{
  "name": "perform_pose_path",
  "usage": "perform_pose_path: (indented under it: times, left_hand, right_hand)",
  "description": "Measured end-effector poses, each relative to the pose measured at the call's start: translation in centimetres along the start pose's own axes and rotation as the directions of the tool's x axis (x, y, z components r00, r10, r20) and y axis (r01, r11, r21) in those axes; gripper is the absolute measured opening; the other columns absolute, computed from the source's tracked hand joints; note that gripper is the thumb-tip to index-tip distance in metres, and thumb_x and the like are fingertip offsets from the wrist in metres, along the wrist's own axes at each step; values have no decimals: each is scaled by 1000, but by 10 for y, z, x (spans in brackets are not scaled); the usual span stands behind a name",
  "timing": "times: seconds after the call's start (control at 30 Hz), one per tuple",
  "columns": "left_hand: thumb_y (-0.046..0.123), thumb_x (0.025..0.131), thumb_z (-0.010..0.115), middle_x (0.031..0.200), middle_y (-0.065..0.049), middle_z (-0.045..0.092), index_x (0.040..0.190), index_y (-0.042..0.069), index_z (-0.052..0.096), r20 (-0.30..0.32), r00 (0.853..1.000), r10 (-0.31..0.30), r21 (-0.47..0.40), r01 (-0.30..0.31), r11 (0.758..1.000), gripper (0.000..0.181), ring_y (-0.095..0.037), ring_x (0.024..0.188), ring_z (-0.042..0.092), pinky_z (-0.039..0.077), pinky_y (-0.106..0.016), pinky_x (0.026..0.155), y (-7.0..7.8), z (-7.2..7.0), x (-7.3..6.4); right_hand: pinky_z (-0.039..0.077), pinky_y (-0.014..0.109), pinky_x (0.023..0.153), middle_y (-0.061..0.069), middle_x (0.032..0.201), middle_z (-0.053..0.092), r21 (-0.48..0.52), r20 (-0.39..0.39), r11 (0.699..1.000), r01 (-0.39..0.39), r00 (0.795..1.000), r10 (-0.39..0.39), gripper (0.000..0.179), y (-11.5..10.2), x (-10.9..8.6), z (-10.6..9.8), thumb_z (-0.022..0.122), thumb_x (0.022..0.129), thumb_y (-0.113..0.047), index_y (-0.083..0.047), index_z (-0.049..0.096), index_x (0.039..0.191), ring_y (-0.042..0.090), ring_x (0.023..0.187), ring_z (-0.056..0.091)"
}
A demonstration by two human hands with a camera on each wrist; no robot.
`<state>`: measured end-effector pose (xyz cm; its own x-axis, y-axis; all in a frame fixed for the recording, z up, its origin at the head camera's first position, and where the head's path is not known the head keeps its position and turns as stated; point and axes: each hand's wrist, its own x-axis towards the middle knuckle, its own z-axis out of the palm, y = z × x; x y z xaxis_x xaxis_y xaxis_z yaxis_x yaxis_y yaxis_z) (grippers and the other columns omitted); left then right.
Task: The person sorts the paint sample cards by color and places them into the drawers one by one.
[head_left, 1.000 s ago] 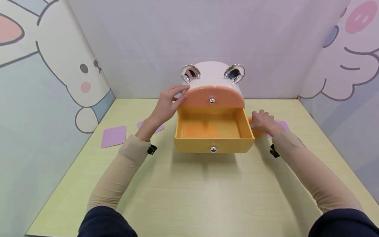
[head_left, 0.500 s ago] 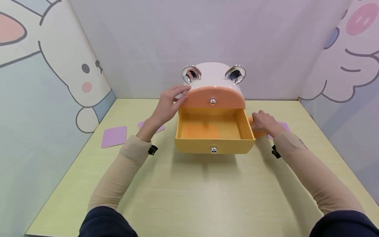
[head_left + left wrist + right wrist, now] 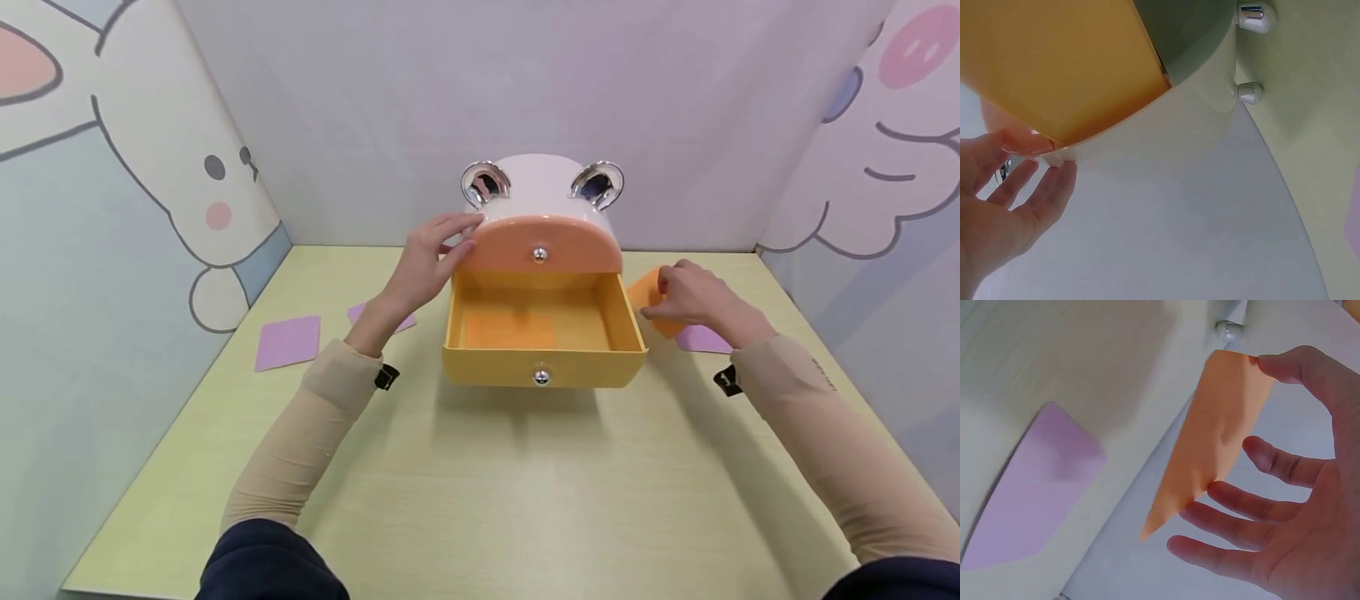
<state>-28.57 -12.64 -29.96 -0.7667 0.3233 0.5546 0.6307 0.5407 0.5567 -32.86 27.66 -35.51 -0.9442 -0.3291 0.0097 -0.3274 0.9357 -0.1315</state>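
Observation:
A small white drawer box (image 3: 540,187) with silver ears stands at the back of the table. Its peach top drawer (image 3: 517,242) is closed, while the yellow lower drawer (image 3: 544,367) is pulled out with a flat orange card (image 3: 510,331) lying inside. My left hand (image 3: 423,262) holds the box's upper left edge, thumb at the front and fingers on the shell (image 3: 1147,134). On the right, my right hand (image 3: 693,296) holds another orange card (image 3: 1216,419) by its edges, thumb on one end and middle fingers on the other, close beside the drawer.
Two purple cards lie left of the box, one further out (image 3: 288,342) and one partly behind my left wrist (image 3: 405,325). Another purple card (image 3: 703,339) lies under my right hand's side. Cartoon-printed panels (image 3: 217,183) close off the table's sides.
My right hand has risen and shifted right, tilting the orange card so that more of it shows beside the drawer. My left hand has stayed in place.

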Motion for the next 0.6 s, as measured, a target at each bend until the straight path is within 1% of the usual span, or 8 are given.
perform_pose_path:
  times: [0.13, 0.23, 0.3, 0.43, 0.53, 0.6]
  left_hand:
    - [19, 96, 58, 129, -9, 61, 131, 12, 60, 0, 1000, 5, -5, -5, 1000, 36, -24, 118, 57, 57, -39, 87, 1, 0, 1]
    - [19, 96, 59, 128, -9, 61, 131, 12, 60, 1, 1000, 7, -4, -7, 1000, 36, -24, 118, 58, 57, -39, 87, 2, 1, 1]
    - [19, 96, 59, 128, -9, 61, 131, 12, 60, 1, 1000, 9, -3, -9, 1000, 36, -23, 118, 58, 57, -38, 87, 2, 2, 1]
    - [19, 96, 59, 127, -9, 62, 131, 12, 60, 1, 1000, 9, -11, -9, 1000, 36, -22, 117, 58, 57, -38, 87, 2, 5, 4]
    - [19, 96, 58, 126, -8, 62, 131, 13, 61, 2, 1000, 10, -22, -10, 1000, 35, -21, 116, 58, 57, -37, 87, 3, 9, 5]
    - [19, 96, 59, 126, -8, 62, 131, 12, 61, 7, 1000, 11, -27, -11, 1000, 35, -21, 115, 59, 57, -37, 87, 3, 10, 6]
  right_hand:
    - [47, 43, 64, 20, 96, 56, -10, -8, 1000, 16, 1000, -16, 46, -7, -12, -19, 74, 76, -39, 0, 59, 95, 31, 82, 53]
    - [47, 42, 65, 19, 97, 56, -14, -35, 999, 45, 998, -45, 45, -12, -23, -33, 75, 75, -38, -1, 59, 94, 30, 80, 54]
    - [46, 40, 66, 18, 97, 57, -16, -61, 997, 69, 996, -70, 42, -17, -31, -43, 76, 74, -37, -2, 59, 92, 29, 79, 54]
    - [42, 37, 64, 19, 105, 57, -17, -114, 995, 100, 988, -101, 39, -26, -48, -64, 78, 73, -34, -5, 59, 91, 29, 78, 54]
    - [40, 35, 62, 19, 111, 57, -31, -151, 993, 116, 981, -119, 38, -32, -62, -79, 80, 71, -33, -8, 59, 91, 29, 78, 54]
    - [39, 35, 62, 18, 112, 57, -29, -178, 990, 139, 974, -142, 38, -37, -69, -86, 81, 70, -31, -8, 58, 90, 29, 79, 53]
